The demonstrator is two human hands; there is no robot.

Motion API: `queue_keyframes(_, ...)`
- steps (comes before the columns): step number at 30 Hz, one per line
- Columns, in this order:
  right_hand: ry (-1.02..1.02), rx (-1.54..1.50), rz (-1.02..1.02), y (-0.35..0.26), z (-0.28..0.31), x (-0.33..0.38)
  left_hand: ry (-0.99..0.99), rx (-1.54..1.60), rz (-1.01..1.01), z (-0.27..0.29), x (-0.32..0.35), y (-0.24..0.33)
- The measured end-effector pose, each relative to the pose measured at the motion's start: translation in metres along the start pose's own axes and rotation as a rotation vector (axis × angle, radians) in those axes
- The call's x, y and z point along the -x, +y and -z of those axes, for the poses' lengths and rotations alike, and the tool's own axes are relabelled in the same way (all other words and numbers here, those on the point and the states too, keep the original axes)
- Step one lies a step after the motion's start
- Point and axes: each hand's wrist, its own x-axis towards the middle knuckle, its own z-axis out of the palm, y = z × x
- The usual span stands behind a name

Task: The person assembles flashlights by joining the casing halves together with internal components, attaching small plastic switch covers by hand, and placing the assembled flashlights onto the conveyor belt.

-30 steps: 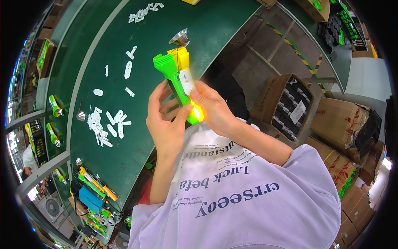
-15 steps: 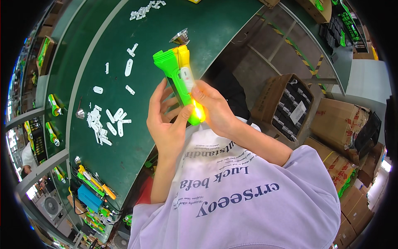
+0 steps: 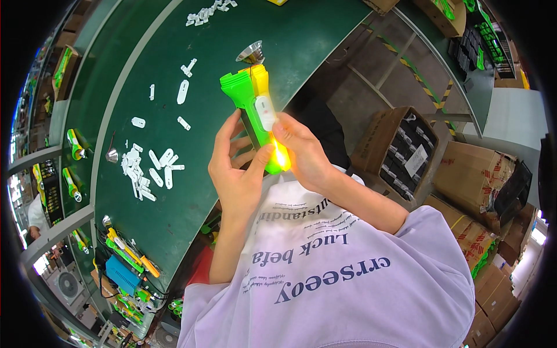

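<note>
Both my hands hold a green and yellow flashlight body (image 3: 239, 88) tilted above the table's edge. My left hand (image 3: 237, 171) has its fingers round the green side, thumb on the lower part. Against the yellow side, my right hand (image 3: 306, 152) is closed with its thumb near a white oval switch piece (image 3: 264, 110) set in the body. A bright yellow glow shines at the lower end. At the wide upper end sits a silver cone reflector (image 3: 251, 53), apart from the body's mouth; a thin wire seems to link them.
White plastic pieces (image 3: 134, 168) lie in a pile and scattered over the green table (image 3: 185, 226). Another reflector (image 3: 112, 155) rests left of the pile. A blue box (image 3: 123, 275) and several tools stand at lower left. Cardboard boxes (image 3: 473, 174) stand at right, one holding black parts.
The flashlight has shifted slightly right within my hands' view, and my right thumb sits off the white switch piece, which shows more fully. Both hands keep their hold.
</note>
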Motion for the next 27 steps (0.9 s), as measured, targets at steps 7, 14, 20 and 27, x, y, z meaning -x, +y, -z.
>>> queue_keyframes(7,-0.007,0.007,-0.005,0.0001,0.0026,0.0,-0.009,0.063,0.011,0.0027,-0.0004,-0.0014)
queue_keyframes(14,-0.008,0.062,0.032,-0.0006,0.0026,-0.0013,-0.024,0.096,0.031,0.0041,0.0001,-0.0015)
queue_keyframes(20,0.008,0.037,0.03,0.0017,-0.0002,-0.0017,-0.027,0.045,0.035,-0.0029,0.0015,0.0005)
queue_keyframes(27,-0.02,0.049,-0.005,0.005,0.0069,-0.0007,-0.039,-0.023,0.055,-0.0042,0.0038,-0.0016)
